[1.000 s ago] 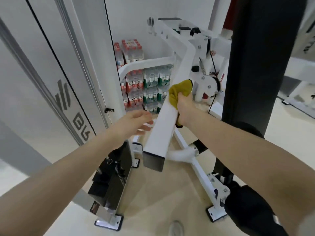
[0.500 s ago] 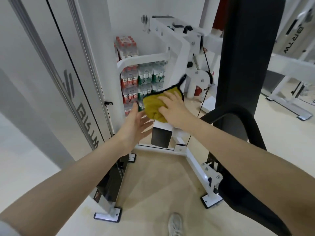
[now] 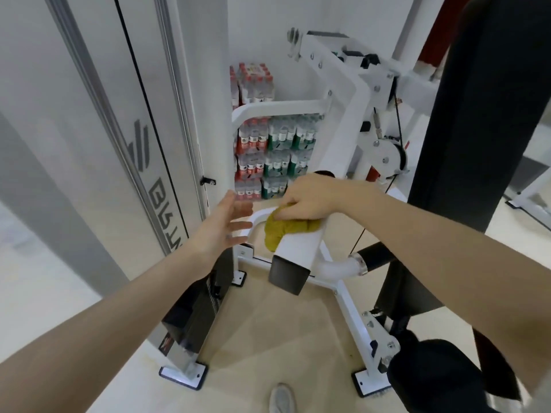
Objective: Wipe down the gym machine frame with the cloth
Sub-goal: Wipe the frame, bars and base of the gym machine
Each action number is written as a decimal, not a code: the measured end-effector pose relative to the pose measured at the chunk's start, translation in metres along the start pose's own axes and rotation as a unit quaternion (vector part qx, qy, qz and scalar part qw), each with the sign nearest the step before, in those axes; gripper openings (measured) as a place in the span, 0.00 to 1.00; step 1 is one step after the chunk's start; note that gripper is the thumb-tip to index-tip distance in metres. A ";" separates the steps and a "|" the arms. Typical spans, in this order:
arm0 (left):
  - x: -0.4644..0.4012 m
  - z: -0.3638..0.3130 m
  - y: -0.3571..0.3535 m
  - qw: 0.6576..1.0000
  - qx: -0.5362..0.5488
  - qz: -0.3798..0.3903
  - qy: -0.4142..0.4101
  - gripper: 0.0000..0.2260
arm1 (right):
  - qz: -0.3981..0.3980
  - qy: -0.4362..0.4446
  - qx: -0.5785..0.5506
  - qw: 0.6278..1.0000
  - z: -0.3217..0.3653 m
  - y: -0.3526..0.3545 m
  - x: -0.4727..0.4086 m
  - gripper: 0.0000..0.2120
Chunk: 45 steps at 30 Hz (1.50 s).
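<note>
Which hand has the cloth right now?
The right hand. Its fingers are curled over the yellow cloth, pressing it on the white frame beam. The left hand hangs beside the beam, fingers spread, holding nothing.

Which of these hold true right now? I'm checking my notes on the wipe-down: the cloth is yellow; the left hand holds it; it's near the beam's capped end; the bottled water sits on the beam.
1. The cloth is yellow. True.
2. The left hand holds it. False: the right hand grips it; the left is open beside the beam.
3. It's near the beam's capped end. True.
4. The bottled water sits on the beam. False: it's stacked behind the frame, by the wall.
</note>
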<state>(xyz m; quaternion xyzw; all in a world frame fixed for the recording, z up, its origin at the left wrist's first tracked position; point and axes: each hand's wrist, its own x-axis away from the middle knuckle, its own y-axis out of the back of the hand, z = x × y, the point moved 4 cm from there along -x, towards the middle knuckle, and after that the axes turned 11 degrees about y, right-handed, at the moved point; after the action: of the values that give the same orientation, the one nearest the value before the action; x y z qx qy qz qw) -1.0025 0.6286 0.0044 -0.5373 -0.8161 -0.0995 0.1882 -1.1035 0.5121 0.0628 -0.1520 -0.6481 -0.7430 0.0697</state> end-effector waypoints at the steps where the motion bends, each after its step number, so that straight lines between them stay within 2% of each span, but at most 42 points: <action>1: -0.005 -0.004 -0.003 1.000 -0.005 0.003 0.001 0.23 | 0.013 0.036 -0.004 0.999 0.010 -0.004 0.000 0.21; 3: -0.016 -0.013 -0.009 1.000 -0.017 0.007 0.002 0.23 | 0.015 0.086 -0.003 0.996 0.012 -0.006 0.001 0.21; 4: -0.021 -0.017 -0.012 1.000 -0.015 0.008 0.006 0.24 | 0.005 0.078 -0.005 0.997 -0.001 -0.002 0.001 0.21; 6: -0.031 -0.025 -0.018 1.000 -0.004 0.007 0.008 0.24 | -0.055 0.004 -0.042 0.998 -0.054 0.008 -0.001 0.21; 8: -0.043 -0.034 -0.025 1.000 -0.002 0.007 -0.001 0.24 | -0.157 -0.112 -0.123 0.973 -0.119 0.021 0.001 0.24; 10: -0.054 -0.042 -0.035 1.000 -0.011 0.016 0.000 0.24 | -0.222 -0.165 -0.138 0.951 -0.161 0.029 -0.002 0.25; 12: -0.066 -0.052 -0.047 0.999 -0.030 0.031 -0.001 0.23 | -0.187 -0.130 -0.062 0.972 -0.168 0.030 -0.010 0.25; 14: -0.079 -0.063 -0.061 0.998 -0.055 0.042 -0.009 0.23 | -0.167 -0.029 -0.013 0.985 -0.146 0.026 -0.010 0.21; 16: -0.094 -0.074 -0.075 0.997 -0.061 0.045 -0.015 0.23 | -0.178 0.063 -0.009 0.982 -0.129 0.019 -0.006 0.19; 17: -0.103 -0.078 -0.081 0.998 -0.056 0.041 -0.011 0.22 | -0.188 0.077 -0.012 0.979 -0.134 0.017 -0.007 0.19; 21: -0.136 -0.094 -0.093 0.998 -0.066 0.016 -0.005 0.17 | -0.263 -0.023 -0.052 0.963 -0.225 0.032 -0.018 0.27; 23: -0.152 -0.099 -0.096 0.996 -0.084 0.020 0.007 0.17 | -0.293 -0.089 -0.075 0.949 -0.272 0.043 -0.021 0.26; 25: -0.166 -0.104 -0.103 0.993 -0.104 0.045 0.022 0.17 | -0.281 -0.174 -0.062 0.942 -0.306 0.052 -0.028 0.25; 27: -0.174 -0.111 -0.116 0.988 -0.125 0.085 0.023 0.16 | -0.240 -0.203 -0.032 0.949 -0.314 0.059 -0.035 0.26; 28: -0.176 -0.114 -0.123 0.986 -0.132 0.101 0.019 0.16 | -0.228 -0.188 -0.024 0.955 -0.311 0.058 -0.036 0.25; 31: -0.177 -0.119 -0.138 0.976 -0.154 0.154 -0.006 0.15 | -0.293 -0.061 -0.029 0.954 -0.283 0.039 -0.025 0.26; 33: -0.176 -0.120 -0.137 0.970 -0.183 0.159 -0.029 0.16 | -0.297 -0.020 -0.042 0.954 -0.278 0.033 -0.020 0.25; 36: -0.175 -0.120 -0.133 0.965 -0.195 0.174 -0.036 0.21 | -0.320 -0.088 -0.063 0.941 -0.320 0.050 -0.026 0.23; 39: -0.176 -0.119 -0.132 0.964 -0.178 0.195 -0.041 0.22 | -0.354 -0.213 -0.095 0.905 -0.370 0.060 -0.029 0.20; 43: -0.177 -0.118 -0.132 0.964 -0.164 0.204 -0.035 0.21 | -0.397 -0.302 -0.138 0.855 -0.391 0.059 -0.035 0.13; 45: -0.174 -0.119 -0.133 0.965 -0.156 0.210 -0.031 0.21 | -0.401 -0.315 -0.157 0.846 -0.385 0.058 -0.032 0.19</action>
<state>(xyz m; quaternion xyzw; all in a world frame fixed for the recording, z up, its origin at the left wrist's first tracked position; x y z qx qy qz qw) -1.0390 0.3850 0.0462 -0.7222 -0.6646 -0.1674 0.0935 -1.1079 0.1219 0.0630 -0.1133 -0.5147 -0.7099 -0.4672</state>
